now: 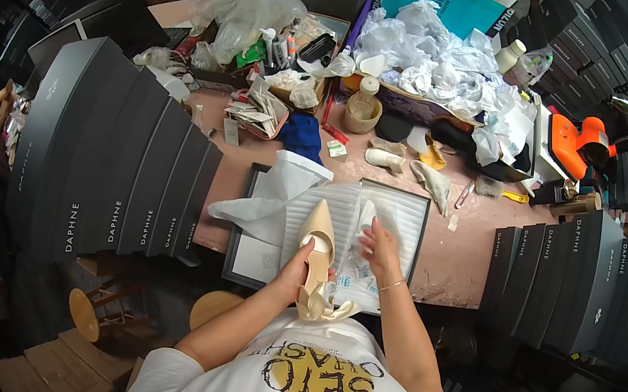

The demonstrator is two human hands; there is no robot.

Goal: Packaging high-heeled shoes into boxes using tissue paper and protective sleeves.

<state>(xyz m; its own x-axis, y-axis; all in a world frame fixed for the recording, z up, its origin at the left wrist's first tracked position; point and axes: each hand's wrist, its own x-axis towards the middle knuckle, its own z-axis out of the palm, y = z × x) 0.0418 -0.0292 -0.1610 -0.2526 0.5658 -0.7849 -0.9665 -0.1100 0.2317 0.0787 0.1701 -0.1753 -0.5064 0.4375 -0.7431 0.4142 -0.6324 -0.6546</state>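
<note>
My left hand [292, 274] is closed round a beige pointed-toe shoe [318, 229], its toe pointing away from me and a fabric bow at its heel end. White stuffing shows inside the shoe. To the right, my right hand [379, 250] hovers with its fingers apart and nothing plainly in it. Beneath both hands lies an open shoe box [423, 212], lined with white ribbed wrapping. A slim white piece [367, 214] rests by my right fingertips; its kind I cannot make out. Loose tissue paper [270, 193] spills over the box's left side.
Tall stacks of dark shoe boxes [107, 165] flank the table on the left, with more boxes [554, 276] on the right. Behind are a heap of crumpled white paper [425, 50], a jar [363, 112], a blue cloth [302, 137] and an orange tool [578, 142].
</note>
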